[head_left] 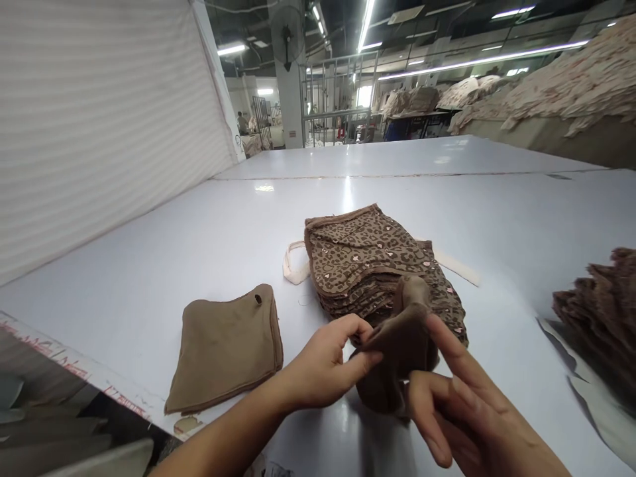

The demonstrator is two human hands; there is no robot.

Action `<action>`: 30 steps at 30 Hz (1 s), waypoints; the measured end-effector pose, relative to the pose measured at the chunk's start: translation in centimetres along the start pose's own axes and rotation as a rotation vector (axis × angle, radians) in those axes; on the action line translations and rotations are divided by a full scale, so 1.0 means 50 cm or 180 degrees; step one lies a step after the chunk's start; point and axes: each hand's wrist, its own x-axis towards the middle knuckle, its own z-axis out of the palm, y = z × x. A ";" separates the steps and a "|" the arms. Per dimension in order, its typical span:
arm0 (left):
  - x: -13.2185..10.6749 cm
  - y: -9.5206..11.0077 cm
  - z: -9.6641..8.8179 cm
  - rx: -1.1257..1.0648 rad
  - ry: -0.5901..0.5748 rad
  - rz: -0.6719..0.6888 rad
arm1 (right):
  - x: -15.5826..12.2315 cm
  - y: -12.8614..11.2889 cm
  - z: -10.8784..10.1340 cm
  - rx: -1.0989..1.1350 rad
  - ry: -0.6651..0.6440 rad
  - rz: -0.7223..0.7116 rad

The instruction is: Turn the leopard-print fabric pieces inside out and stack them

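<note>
A folded piece of brown fabric [397, 351] is held up above the table's near side. My left hand [330, 364] pinches its left edge between thumb and fingers. Against its right side lies the extended index finger of my right hand [462, 397]; the other fingers are bent and spread apart. Just behind the fabric is a stack of leopard-print cloth pieces [362, 248] with brown edging, partly covered by it. To the left of my left hand lies a flat stack of plain brown fabric pieces [223, 348], with a small hole near its upper right corner.
A pale strip [297, 265] pokes out from under the leopard-print stack. Ruffled dark brown fabric [601, 324] is piled at the right edge. The white table [199, 218] stretches far back, with a white sheet [109, 119] along its left. Heaped pale fabric [561, 83] stands back right.
</note>
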 end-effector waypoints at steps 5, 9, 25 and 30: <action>0.014 -0.008 -0.001 -0.0743 0.0068 0.0049 | 0.025 0.010 -0.065 -0.2179 0.1259 -0.1227; 0.015 0.015 0.011 -0.0795 -0.0014 0.0226 | 0.063 0.021 -0.085 -0.1893 0.0829 -0.1240; 0.009 -0.047 0.032 -0.2340 0.0809 -0.0794 | 0.076 0.076 -0.110 -0.2589 0.1297 -0.1332; 0.014 -0.039 0.049 -0.1397 0.1141 -0.0330 | 0.035 0.081 -0.049 -0.3125 0.0806 -0.1786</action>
